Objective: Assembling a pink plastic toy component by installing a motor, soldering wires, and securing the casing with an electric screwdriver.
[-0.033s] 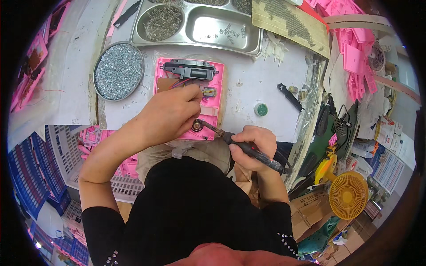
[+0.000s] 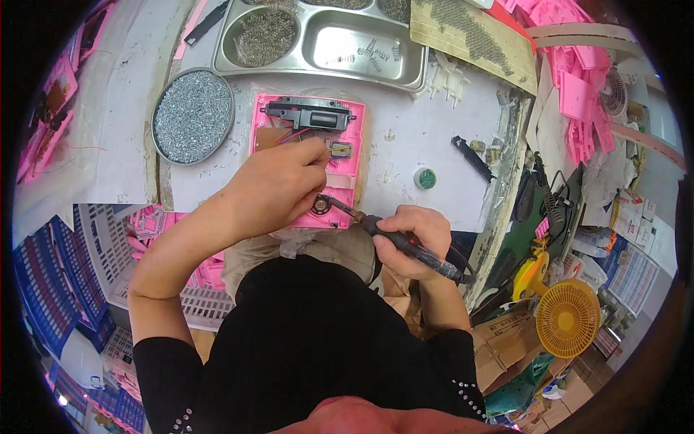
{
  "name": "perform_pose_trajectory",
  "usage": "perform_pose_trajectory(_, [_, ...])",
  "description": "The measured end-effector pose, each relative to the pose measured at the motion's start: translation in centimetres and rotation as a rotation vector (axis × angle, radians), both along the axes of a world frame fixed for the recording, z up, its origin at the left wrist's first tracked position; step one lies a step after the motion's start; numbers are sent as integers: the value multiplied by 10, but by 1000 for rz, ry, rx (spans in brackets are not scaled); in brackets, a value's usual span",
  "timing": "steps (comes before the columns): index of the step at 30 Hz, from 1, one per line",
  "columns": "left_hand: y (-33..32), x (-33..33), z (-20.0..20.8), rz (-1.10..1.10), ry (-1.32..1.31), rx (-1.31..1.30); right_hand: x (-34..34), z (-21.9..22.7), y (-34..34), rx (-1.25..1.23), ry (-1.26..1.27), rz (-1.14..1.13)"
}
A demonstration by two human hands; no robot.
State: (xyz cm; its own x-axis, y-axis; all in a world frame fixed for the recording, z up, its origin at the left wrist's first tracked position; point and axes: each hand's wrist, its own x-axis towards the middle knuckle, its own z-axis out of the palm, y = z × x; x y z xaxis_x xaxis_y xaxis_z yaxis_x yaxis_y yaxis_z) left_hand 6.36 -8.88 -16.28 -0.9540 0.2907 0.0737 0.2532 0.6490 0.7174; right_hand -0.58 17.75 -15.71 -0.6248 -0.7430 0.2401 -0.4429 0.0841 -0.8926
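A pink plastic housing (image 2: 348,181) lies on the bench in front of me. It holds a black plastic part (image 2: 311,116), thin coloured wires, a small metal component (image 2: 340,150) and a round dark speaker-like part (image 2: 321,205) near its close edge. My left hand (image 2: 285,181) is over the housing's left side, fingers curled and pinched together; whatever they hold is hidden. In my right hand (image 2: 416,239) is a soldering iron (image 2: 408,247), gripped by its black handle. Its tip points left and meets the edge of the round part, just beside my left fingers.
A round dish of small screws (image 2: 194,116) stands to the left. Behind the housing is a steel compartment tray (image 2: 318,69) with springs. On the right lie a small green-filled pot (image 2: 425,178) and a black strip (image 2: 473,159). A white crate (image 2: 116,246) and yellow fan (image 2: 567,318) flank me.
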Motion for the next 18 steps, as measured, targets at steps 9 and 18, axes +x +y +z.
perform_pose_trajectory(9, [0, 1, -1, -3, 4, -9, 1, 1, 13, -18, 13, -39])
perform_pose_trajectory(18, [1, 4, 0, -9, 38, -31, 3, 1, 19, -22, 19, -27])
